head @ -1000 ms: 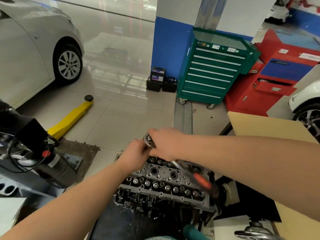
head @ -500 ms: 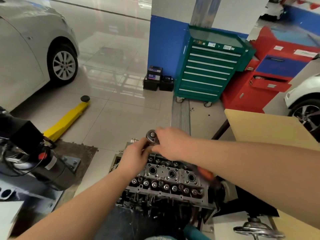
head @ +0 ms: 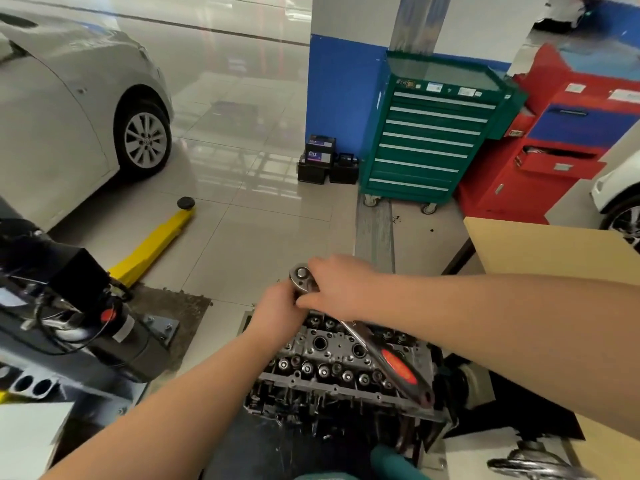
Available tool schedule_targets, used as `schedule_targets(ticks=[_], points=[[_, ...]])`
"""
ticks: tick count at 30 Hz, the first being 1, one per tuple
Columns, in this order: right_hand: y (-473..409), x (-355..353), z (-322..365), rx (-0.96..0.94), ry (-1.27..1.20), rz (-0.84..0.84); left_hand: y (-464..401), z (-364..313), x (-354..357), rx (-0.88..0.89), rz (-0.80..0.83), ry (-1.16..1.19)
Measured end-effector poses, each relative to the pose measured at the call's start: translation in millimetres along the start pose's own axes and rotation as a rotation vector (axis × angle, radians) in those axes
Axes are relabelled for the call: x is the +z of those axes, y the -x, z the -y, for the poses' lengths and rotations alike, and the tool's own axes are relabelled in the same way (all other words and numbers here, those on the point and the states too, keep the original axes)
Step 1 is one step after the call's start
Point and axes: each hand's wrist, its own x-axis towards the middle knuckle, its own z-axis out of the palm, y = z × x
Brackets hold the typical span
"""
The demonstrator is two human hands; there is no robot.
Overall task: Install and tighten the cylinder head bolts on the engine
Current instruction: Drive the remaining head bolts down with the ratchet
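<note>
The grey cylinder head (head: 332, 362) sits on the engine low in the middle of the head view, with rows of valve springs and plug wells on top. A chrome ratchet wrench (head: 363, 336) with a red-and-black handle lies slanted over it, its round head (head: 302, 274) raised at the far left corner of the engine. My right hand (head: 341, 285) grips the wrench just behind the round head. My left hand (head: 278, 306) curls round something under the ratchet head; what it holds is hidden. The bolts themselves are not visible.
A black motor unit (head: 86, 327) stands left of the engine. A yellow lift arm (head: 152, 244) lies on the tiled floor. A tan table (head: 554, 251) is at right. Behind are a green tool cabinet (head: 433, 140), a red cabinet (head: 568, 143) and a silver car (head: 69, 116).
The wrench handle has swung toward me and to the right, so its red grip now lies over the engine's near right corner. Both hands stay at the ratchet head.
</note>
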Motion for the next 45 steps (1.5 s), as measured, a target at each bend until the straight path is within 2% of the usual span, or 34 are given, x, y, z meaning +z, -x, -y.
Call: schedule_targets(ticks=[3,6,8,10,13,16,18,22,24,26,28,31,33,36,41,43,45], points=[[-10.3,-13.0,2.0,-0.084,0.109,0.051,-2.2,-1.2,1.9,-0.019,-0.026,0.04],[-15.2,-46.7,-21.6,-0.316,0.25,0.163,-3.2,-7.8,-1.3,0.11,0.062,-0.002],[-13.5,-53.7,-28.3,-0.411,0.371,0.173,-4.9,-10.7,-0.5,0.17,0.124,-0.051],[-10.8,-44.4,-23.4,-0.341,0.361,0.108,-6.0,-8.3,1.6,0.144,0.083,0.014],[-6.2,-22.7,-19.3,-0.026,0.163,0.066,-7.4,-4.1,0.9,0.033,-0.046,0.188],[0.2,-11.8,-17.6,0.12,0.002,0.09,-5.6,-4.3,3.9,0.154,-0.042,0.076],[0.5,-18.2,-14.4,0.056,0.086,0.106,-3.7,-2.4,1.4,0.192,-0.02,0.073],[-5.7,-43.0,-28.0,-0.246,0.266,0.114,-4.7,0.4,-7.0,0.252,0.06,0.093],[-8.4,-51.4,-31.1,-0.337,0.326,0.146,-2.7,1.2,-5.7,0.253,0.09,0.106],[-10.7,-49.6,-23.7,-0.322,0.305,0.104,0.5,5.7,-1.7,0.215,0.039,0.134],[-8.8,-36.8,-14.7,-0.196,0.218,0.052,1.8,9.0,1.1,0.137,-0.03,0.186],[3.9,-11.8,-7.1,0.031,0.055,0.052,1.6,7.6,9.2,0.113,-0.086,0.203],[11.7,-5.7,-2.2,0.104,-0.024,0.054,4.5,9.5,15.3,0.085,-0.112,0.233],[10.8,-12.4,0.7,0.025,0.09,0.062,5.5,17.7,15.1,0.107,-0.121,0.236],[-6.3,-43.1,-12.7,-0.311,0.297,0.125,-3.5,23.5,6.6,0.175,0.016,0.147],[-11.2,-43.8,-12.9,-0.313,0.29,0.102,-4.0,26.2,3.3,0.183,0.041,0.158],[-10.3,-35.0,-8.1,-0.189,0.228,0.022,-2.7,29.7,-0.1,0.17,0.028,0.233]])
